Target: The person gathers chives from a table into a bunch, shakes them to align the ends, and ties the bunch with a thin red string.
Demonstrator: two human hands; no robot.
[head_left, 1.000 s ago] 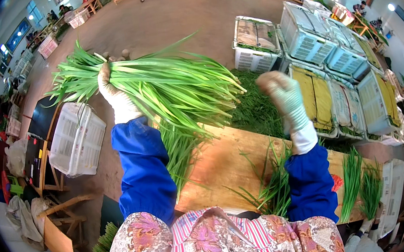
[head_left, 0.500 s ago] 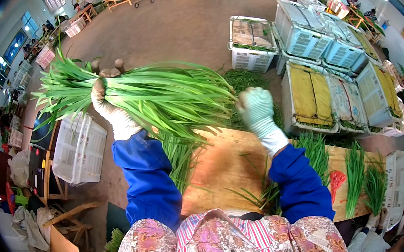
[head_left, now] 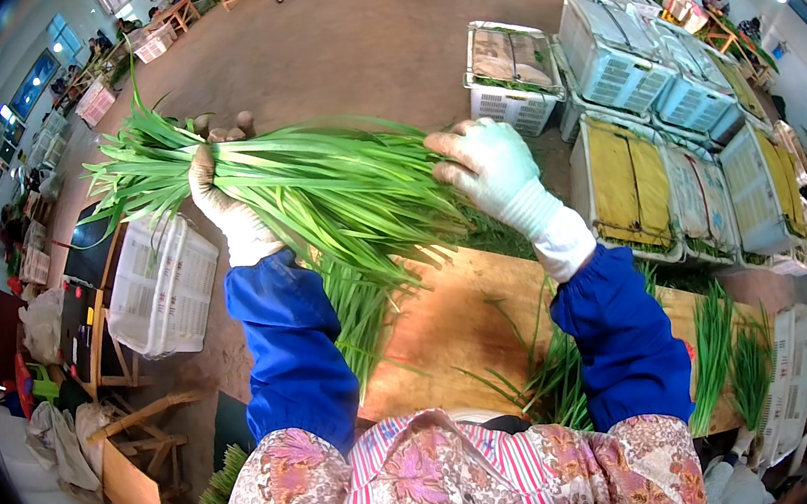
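Note:
A thick bunch of long green chives (head_left: 334, 175) lies sideways in the air above the near end of the wooden table (head_left: 452, 317). My left hand (head_left: 220, 189), in a soiled white glove, is closed around the bunch towards its left end. At the bunch's right end is my right hand (head_left: 489, 166), in a pale green and white glove, its stained fingers bent together on the leaf ends. Loose chives (head_left: 560, 374) lie on the table under my right forearm. More chives (head_left: 356, 318) hang over the table's left edge, below my left hand.
Smaller bunches (head_left: 711, 355) lie at the table's right end, beside a white crate (head_left: 792, 376). Strapped crates of greens (head_left: 632, 184) are stacked at right. A white basket (head_left: 164, 286) stands on the left, near a broken wooden frame (head_left: 145, 445). Other people sit along the walls.
My right hand has moved up from beside the bunch's right end, and its fingers have come onto the leaf ends. My left hand keeps its hold on the bunch, nearly unmoved.

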